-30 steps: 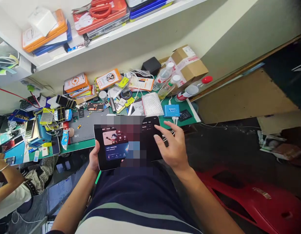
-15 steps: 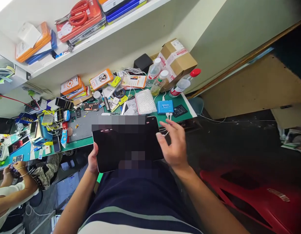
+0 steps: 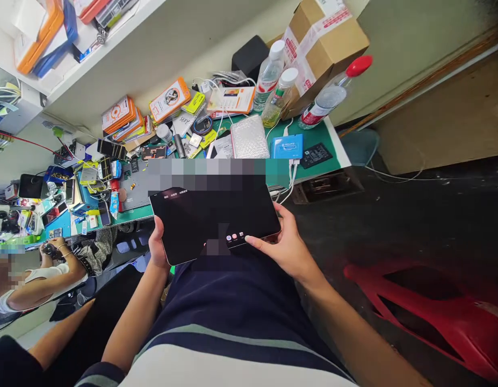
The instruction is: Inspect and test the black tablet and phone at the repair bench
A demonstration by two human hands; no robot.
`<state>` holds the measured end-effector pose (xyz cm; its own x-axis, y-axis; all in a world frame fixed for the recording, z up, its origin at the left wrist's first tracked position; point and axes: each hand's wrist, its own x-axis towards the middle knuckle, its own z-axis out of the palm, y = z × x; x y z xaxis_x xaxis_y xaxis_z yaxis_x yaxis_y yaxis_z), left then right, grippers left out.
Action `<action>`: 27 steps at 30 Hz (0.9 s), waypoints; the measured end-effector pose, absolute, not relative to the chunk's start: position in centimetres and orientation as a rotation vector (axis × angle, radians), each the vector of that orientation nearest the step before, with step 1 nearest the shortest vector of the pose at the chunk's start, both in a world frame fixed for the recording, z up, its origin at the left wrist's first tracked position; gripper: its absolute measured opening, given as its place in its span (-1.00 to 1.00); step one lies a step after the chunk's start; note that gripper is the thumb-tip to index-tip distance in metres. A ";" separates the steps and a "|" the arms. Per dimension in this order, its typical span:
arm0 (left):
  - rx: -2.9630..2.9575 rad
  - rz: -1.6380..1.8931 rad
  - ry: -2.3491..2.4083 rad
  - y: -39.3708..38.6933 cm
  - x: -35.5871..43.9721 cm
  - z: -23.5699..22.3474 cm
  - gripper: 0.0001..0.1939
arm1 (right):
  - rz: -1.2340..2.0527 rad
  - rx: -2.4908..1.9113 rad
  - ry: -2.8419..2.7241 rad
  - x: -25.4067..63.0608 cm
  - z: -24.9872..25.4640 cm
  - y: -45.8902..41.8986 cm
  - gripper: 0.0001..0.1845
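Note:
A black-screened tablet is held in front of my waist, tilted slightly, with small icons lit near its lower edge. My left hand is closed round its left edge, thumb on the front. At the right end my right hand grips the lower corner, with the thumb over the screen by the icons and the fingers partly hidden behind. A white cable runs down beside the tablet's right end from a blue charging box on the green-topped bench. Blurred blocks cover the tablet's upper edge and part of its bottom.
Plastic bottles and a cardboard box stand at the bench's right end. Phone parts and orange boxes crowd the left. A red chair stands at right. Another person works at the far left.
My right hand has come from hovering off the tablet's right side to gripping its lower right corner. Icons now show at the bottom of the screen. The view has shifted, and another person's arm appears at lower left.

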<state>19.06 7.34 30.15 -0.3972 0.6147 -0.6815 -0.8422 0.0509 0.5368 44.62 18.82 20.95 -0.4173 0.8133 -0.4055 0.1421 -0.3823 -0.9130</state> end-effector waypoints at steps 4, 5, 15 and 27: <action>-0.265 1.633 1.135 6.9 18.7 30.5 -0.36 | 1.857 -1.394 -1.256 43.8 20.6 19.6 -0.13; -0.264 1.635 1.146 6.8 18.5 30.5 -0.37 | 1.844 -1.419 -1.212 43.6 20.6 19.8 -0.25; -0.255 1.601 1.099 5.3 15.1 29.9 -0.39 | 2.312 -1.272 -0.449 40.4 22.7 20.6 -0.59; -0.313 1.593 0.974 -1.3 11.4 27.5 -0.46 | 1.856 -1.379 -0.540 35.5 24.3 14.4 -0.57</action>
<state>11.44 -1.31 27.48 -0.2806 0.6861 -0.6712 -0.9101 0.0321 0.4132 35.53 14.45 24.26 -0.1399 0.7696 -0.6230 -0.3150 -0.6311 -0.7089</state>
